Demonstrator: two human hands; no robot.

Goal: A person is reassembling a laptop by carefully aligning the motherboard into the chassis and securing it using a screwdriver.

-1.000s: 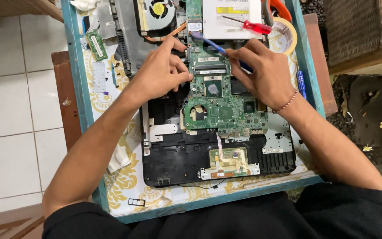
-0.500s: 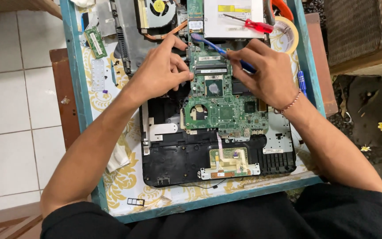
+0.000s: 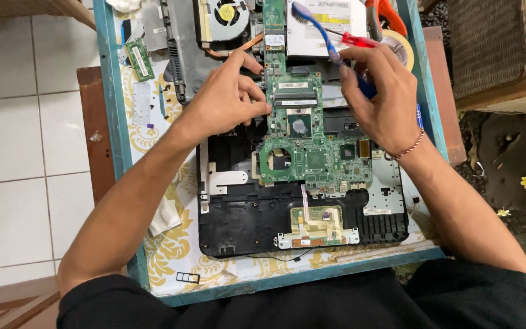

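Observation:
A green laptop motherboard [image 3: 312,155] lies in an opened black laptop base [image 3: 257,219] on a patterned table. My left hand [image 3: 223,100] rests on the board's upper left edge, its fingers pressing on the board by the memory slots. My right hand [image 3: 382,97] holds a blue toothbrush [image 3: 318,33], with the bristle end raised off the board and pointing up and to the left. A thin bracelet circles my right wrist.
A cooling fan with a copper heat pipe [image 3: 223,15], a silver optical drive [image 3: 327,21], a red-handled screwdriver [image 3: 360,41], a roll of tape [image 3: 403,45] and a memory stick [image 3: 138,59] lie at the table's far end. White tiled floor lies left, a wicker basket [image 3: 500,42] right.
My right hand has lifted the blue toothbrush from the board's upper middle and swung its brush end up toward the optical drive. My left hand has stayed on the board.

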